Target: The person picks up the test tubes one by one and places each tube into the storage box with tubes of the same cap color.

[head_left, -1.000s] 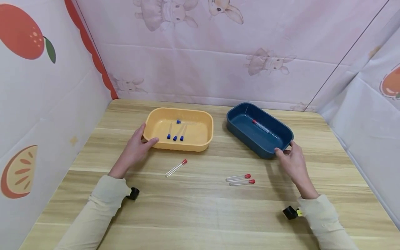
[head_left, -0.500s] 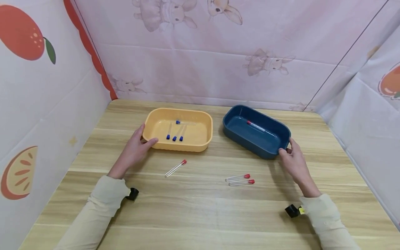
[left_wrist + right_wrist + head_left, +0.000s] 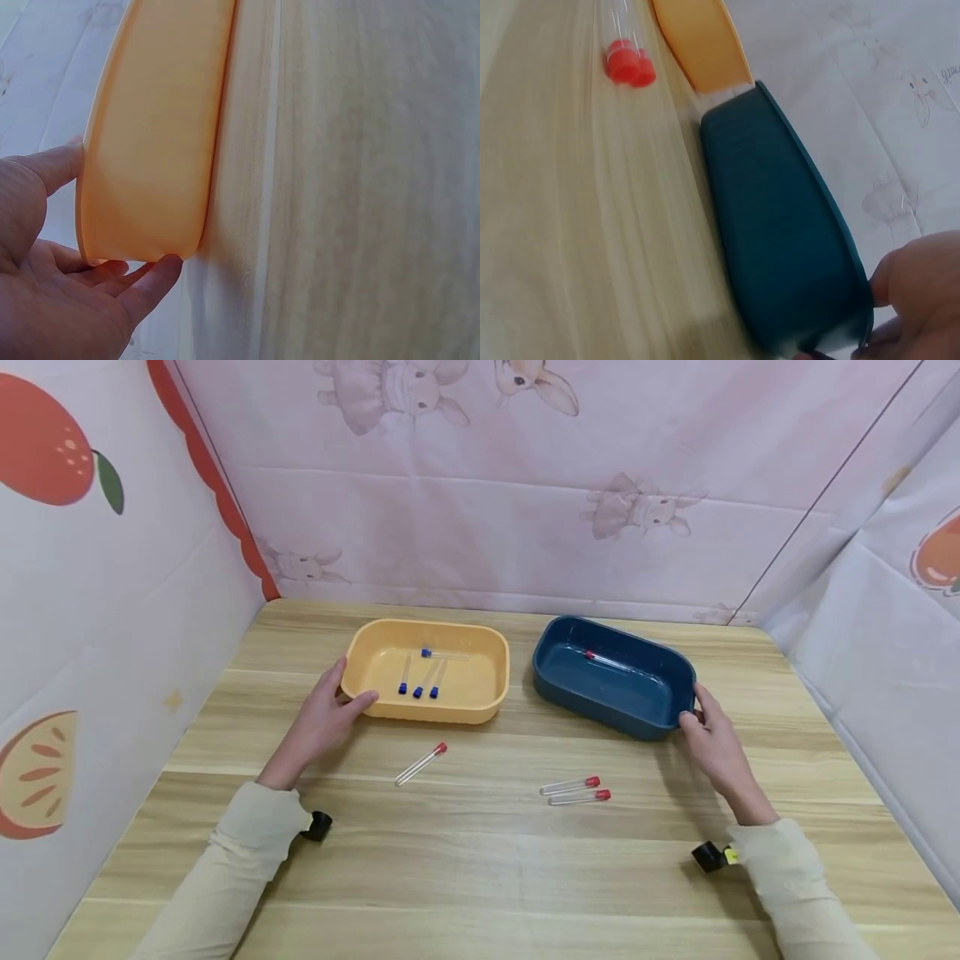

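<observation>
- The yellow tray (image 3: 476, 681) looks like smooth plastic, rather matt, with a soft shine on the inside.
- The dark blue tray (image 3: 641, 700) also seems plastic, glossy on its inner floor and duller on its outer wall.
- The tubes (image 3: 573, 798) are transparent and smooth; glass or plastic, I cannot tell.
- The table top (image 3: 465, 877) shows wood grain, with a smooth, satin finish.
- The sleeves (image 3: 258, 818) are matt, wrinkled cloth.
</observation>
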`<state>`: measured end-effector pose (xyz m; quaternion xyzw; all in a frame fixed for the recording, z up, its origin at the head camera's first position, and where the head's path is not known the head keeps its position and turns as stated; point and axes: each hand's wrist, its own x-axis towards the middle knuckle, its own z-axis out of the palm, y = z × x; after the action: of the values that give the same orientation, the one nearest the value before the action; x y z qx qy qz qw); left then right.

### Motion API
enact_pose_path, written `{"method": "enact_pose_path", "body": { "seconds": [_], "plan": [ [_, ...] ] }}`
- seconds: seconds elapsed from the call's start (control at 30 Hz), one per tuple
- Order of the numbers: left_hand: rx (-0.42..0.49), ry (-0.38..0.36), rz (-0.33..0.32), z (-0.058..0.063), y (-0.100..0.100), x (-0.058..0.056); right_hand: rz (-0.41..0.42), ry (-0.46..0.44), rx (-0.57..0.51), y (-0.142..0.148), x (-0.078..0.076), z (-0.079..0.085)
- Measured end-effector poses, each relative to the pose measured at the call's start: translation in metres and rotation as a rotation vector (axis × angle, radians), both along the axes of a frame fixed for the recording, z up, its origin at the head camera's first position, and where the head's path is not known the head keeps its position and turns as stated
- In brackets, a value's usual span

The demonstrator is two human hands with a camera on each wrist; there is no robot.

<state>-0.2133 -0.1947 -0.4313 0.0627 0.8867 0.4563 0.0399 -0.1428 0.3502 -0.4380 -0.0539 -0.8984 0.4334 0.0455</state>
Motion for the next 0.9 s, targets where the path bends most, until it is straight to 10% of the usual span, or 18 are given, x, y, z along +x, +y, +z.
{"method": "enact_pose_path", "body": {
  "seconds": [0.9],
  "plan": [
    [-0.014,-0.013,0.009,0.002,0.0,0.0,0.226,0.012,-0.046,0.034,-0.014,-0.004]
  ]
}}
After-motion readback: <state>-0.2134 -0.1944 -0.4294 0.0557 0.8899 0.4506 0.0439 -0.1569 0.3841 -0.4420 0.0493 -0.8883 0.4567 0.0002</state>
